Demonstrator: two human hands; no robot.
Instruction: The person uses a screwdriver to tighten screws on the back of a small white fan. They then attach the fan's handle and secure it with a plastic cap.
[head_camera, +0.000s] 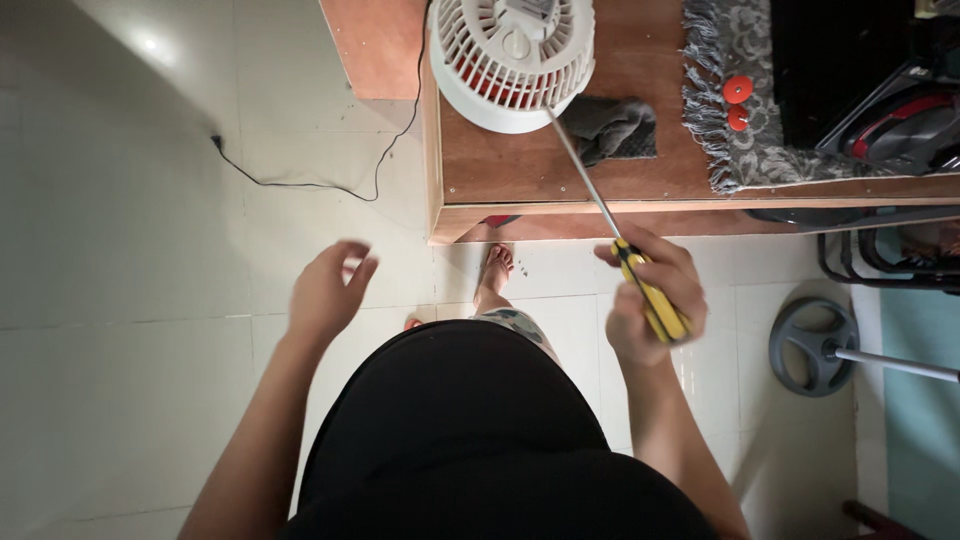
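1. Gripping the yellow-and-black screwdriver (650, 297), the right hand (652, 295) wraps its fingers tight round the handle — the shaft slants up so its tip meets the white fan (510, 60).
2. The fan rests on a wooden table (520, 180) — steady for work.
3. The left hand (328, 292) hangs free, fingers loosely curled, holding nothing.

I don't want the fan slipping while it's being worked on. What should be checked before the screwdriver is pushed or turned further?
1. Grip on the screwdriver: right hand wrapped around the yellow and black handle. Ok.
2. Tip seated in a screw: the shaft reaches the white fan at its lower rim, but the tip itself is too small to see. Cannot tell.
3. Fan steadied: left hand is open in the air, away from the fan. Not ok.
4. Fan fully on the wooden table: sits near the table's left edge. Cannot tell.
5. Power cord unplugged: plug end lies loose on the floor. Ok.
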